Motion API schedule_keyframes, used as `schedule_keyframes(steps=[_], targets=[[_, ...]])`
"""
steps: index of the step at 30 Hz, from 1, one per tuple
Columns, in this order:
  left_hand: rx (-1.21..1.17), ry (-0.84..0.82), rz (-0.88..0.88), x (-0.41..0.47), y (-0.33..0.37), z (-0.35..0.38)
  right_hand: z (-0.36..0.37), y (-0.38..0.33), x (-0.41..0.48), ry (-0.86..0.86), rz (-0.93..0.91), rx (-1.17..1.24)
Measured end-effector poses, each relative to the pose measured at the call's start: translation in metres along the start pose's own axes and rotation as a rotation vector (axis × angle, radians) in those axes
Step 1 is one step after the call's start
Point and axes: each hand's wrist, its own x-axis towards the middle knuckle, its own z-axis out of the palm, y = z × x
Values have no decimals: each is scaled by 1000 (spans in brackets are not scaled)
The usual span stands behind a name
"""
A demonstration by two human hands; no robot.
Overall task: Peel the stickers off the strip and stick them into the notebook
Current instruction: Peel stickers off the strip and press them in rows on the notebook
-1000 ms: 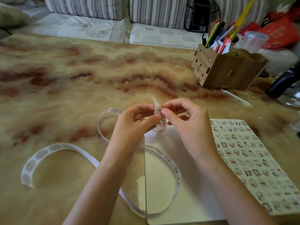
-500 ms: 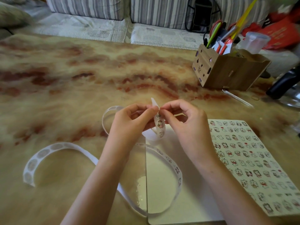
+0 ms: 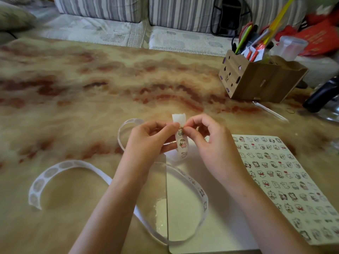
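A long white sticker strip (image 3: 80, 166) loops across the marbled table, and its end stands upright between my hands. That end carries small bear stickers (image 3: 182, 143). My left hand (image 3: 148, 142) pinches the strip near its top with thumb and forefinger. My right hand (image 3: 209, 143) pinches at the topmost sticker on the strip with thumb and forefinger tips. The open notebook (image 3: 183, 208) lies under my forearms. Its left page is blank; its right page (image 3: 282, 182) is filled with rows of bear stickers.
A wooden desk organiser (image 3: 260, 83) with pens and scissors stands at the back right. A clear plastic cup (image 3: 289, 46) sits behind it. A black object (image 3: 321, 94) lies at the right edge. A striped sofa (image 3: 128, 8) runs along the far side.
The strip's end has turned to face me, showing its stickers. My right thumb and forefinger have closed onto the top sticker. Both hands stay in about the same place.
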Motion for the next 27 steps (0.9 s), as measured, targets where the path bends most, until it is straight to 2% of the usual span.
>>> schedule_keyframes(steps=[4, 13, 21, 27], targets=[[0, 5, -29, 1, -1, -1, 1, -1, -1, -22, 1, -20], [103, 50, -6, 2, 0, -2, -2, -2, 1, -61, 114, 193], [185, 45, 4, 1, 0, -3, 3, -2, 1, -55, 82, 129], [139, 24, -38, 2, 0, -4, 1, -1, 1, -76, 61, 94]])
